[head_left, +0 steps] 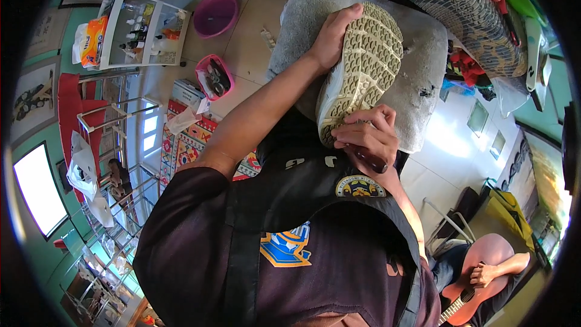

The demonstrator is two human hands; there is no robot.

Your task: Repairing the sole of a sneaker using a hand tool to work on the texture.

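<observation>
A shoe [370, 60] is held with its cream, patterned sole facing up, toe away from me and heel toward my body. My left hand [333, 36] grips the toe end along its left side, thumb over the edge of the sole. Close to the heel, my right hand [370, 136] is closed around a tool with a dark red-brown handle [370, 160]. The rounded handle end points toward me; the tool's working end is hidden by the fingers and shoe. Beneath the shoe spreads a grey, fuzzy cloth-covered surface [420, 66] with small dark bits on it.
To the left are a purple basin [216, 14], a pink basket [214, 77] holding dark items, a white shelf cart [142, 30] with bottles, and a patterned rug [175, 151]. At lower right, another person's hand [484, 274] rests on a guitar [484, 254]. Rolled mats [460, 6] lie at upper right.
</observation>
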